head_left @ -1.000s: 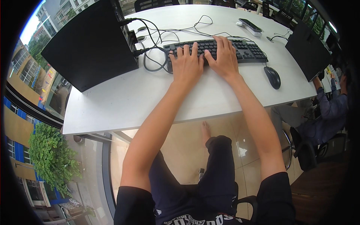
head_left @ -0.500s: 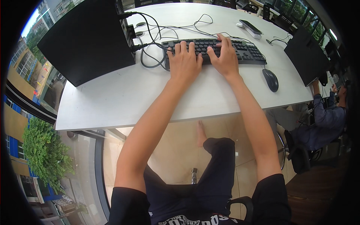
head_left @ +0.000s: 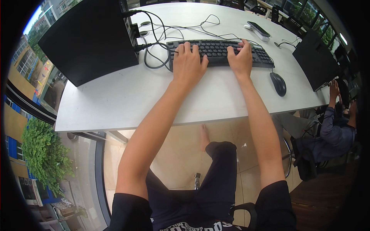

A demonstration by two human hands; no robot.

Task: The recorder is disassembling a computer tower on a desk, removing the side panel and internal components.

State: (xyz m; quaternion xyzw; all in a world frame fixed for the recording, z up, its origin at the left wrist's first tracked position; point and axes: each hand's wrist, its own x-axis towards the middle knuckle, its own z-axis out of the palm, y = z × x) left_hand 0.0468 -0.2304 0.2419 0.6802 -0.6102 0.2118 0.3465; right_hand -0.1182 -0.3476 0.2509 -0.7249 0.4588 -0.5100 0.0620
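As the head view shows, the left hand (head_left: 189, 66) and the right hand (head_left: 241, 63) are both set over a black keyboard (head_left: 217, 52), which lies on the white desk (head_left: 216, 100) directly ahead of the person. The step in hand appears to be typing. Left grip: fingers slightly apart, thumb set off to the right, clamped on nothing, over the left-hand keys. Right grip: thumb and partly curled fingers apart, nothing held, right of the keyboard's middle. Whether any fingertip presses a key cannot be told. The next move, by judgement, calls for light, separate finger strokes with the palms steady. Materials: the keyboard is a long plastic slab of small, squarish keys with a smooth front ledge; the mouse (head_left: 278, 84), near its right end, is a dark oval dome with a faint sheen. Thin, flexible cables (head_left: 155, 68) loop between the keyboard's left end and a flat-sided black case (head_left: 92, 38). Beyond, a slim, glossy phone (head_left: 258, 28) rests on a small white box (head_left: 261, 36).
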